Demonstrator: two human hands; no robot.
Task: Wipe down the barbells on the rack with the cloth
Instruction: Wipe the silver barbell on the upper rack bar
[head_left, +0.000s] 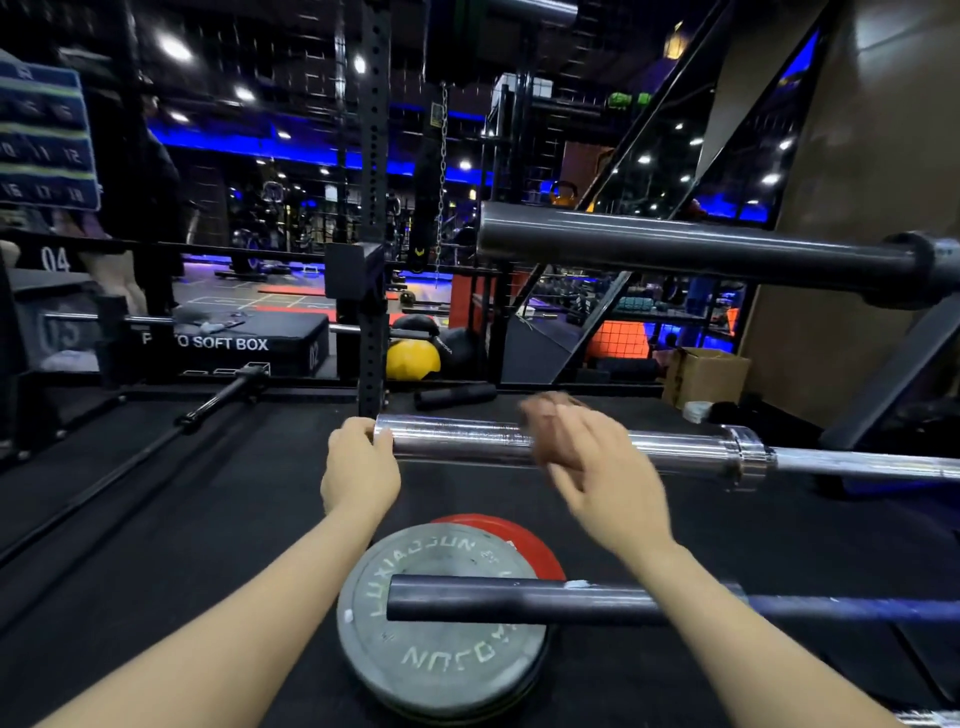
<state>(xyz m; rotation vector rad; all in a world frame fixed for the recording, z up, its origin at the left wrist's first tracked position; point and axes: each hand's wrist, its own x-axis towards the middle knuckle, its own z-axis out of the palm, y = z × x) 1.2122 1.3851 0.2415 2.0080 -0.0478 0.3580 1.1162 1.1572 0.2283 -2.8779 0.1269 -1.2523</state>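
Head view: the shiny chrome barbell sleeve (467, 439) runs level across mid-frame, its collar and thinner shaft continuing off to the right. A small brown cloth (553, 431), blurred, is wrapped against the sleeve near its middle. The right hand (602, 467) holds that cloth against the chrome, fingers curled over it; the blur hides how tightly. The left hand (361, 462) grips the open end of the same sleeve, fingers curled around the end and thumb on the near side.

Above and to the right, a dark grey barbell sleeve (675, 241) sits higher, parallel to the chrome one. Below the forearms, a third matte black bar end (519, 600) lies across the near foreground, with the right forearm passing over it.

Under that bar, on the black rubber floor (208, 519), a grey round weight plate with raised lettering (441, 649) lies flat, partly overlapping a red plate (514, 540) behind it.

Further back: a black perforated steel upright (374, 208), a black foam box marked SOFT BOX (234, 345), a yellow ball (413, 358), and a cardboard box (706, 376) at the right wall.
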